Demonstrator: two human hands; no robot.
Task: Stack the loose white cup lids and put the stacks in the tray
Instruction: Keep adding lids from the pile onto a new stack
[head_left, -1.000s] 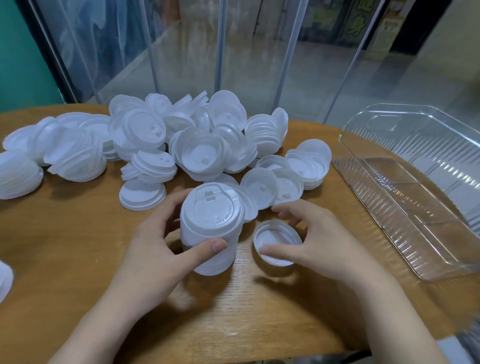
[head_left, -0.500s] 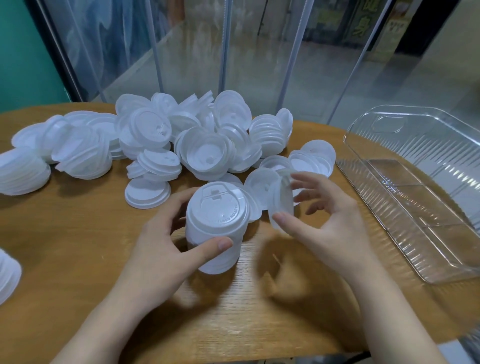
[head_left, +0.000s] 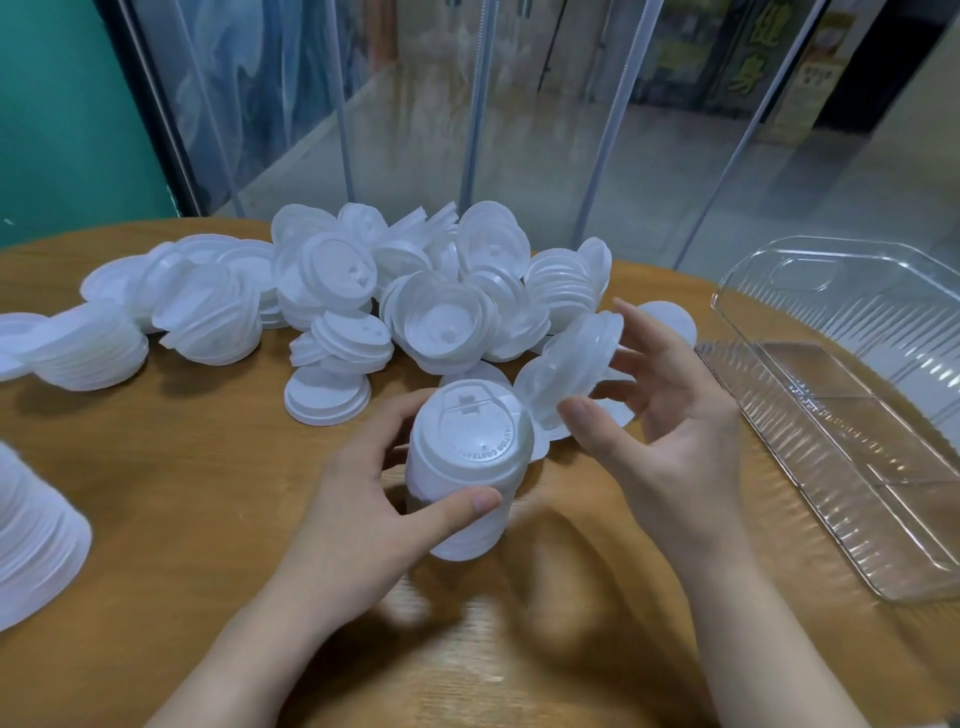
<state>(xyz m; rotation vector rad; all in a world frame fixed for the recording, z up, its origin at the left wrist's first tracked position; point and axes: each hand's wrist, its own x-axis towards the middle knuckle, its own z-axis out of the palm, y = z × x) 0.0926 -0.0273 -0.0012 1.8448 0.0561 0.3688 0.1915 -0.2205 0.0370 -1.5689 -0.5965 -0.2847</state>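
A stack of lids (head_left: 470, 467) is standing on the table (head_left: 156, 493), the left hand (head_left: 363, 512) wrapping it. The right hand (head_left: 670, 415) is pinching a tilted lid (head_left: 574, 364), possibly two, beside it. The tray (head_left: 831, 405) is lying right.

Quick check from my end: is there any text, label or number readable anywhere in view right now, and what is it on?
Raised letters curve along the rim of the top lid of the stack in the left hand; too blurred to read for sure.
Large yellow characters on the dark sign behind the glass: blurred, not readable.
Clear tray, loose lids, table: no text visible.
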